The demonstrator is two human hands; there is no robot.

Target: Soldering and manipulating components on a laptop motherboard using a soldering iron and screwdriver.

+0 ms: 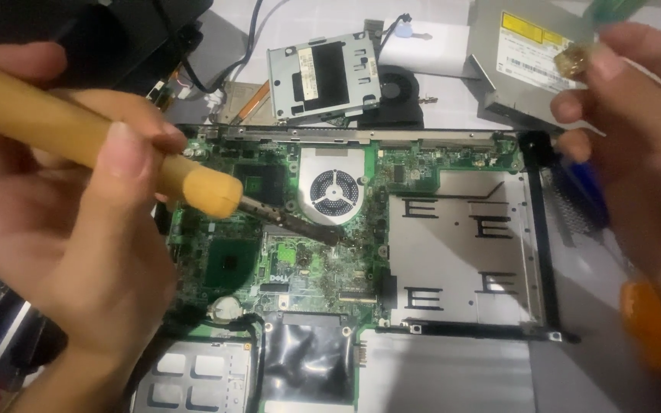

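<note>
left hand (63, 229) around wooden-handled iron (116, 153), tip seemingly on green board (300, 264)

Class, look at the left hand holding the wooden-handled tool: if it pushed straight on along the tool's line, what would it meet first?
The left hand aims the wooden-handled tool down and right. Its dark tip seems already at the green circuit board, just below the round fan, so probably the board first; depth is unclear.

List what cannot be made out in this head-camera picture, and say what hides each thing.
- Soldering iron tip, head view: dark and blurred; contact with the green circuit board unclear.
- Small amber piece in the right hand: blurred, fingers cover it.
- Board's left edge: behind the left hand.
- Orange thing: blurred, partly hidden.
</note>
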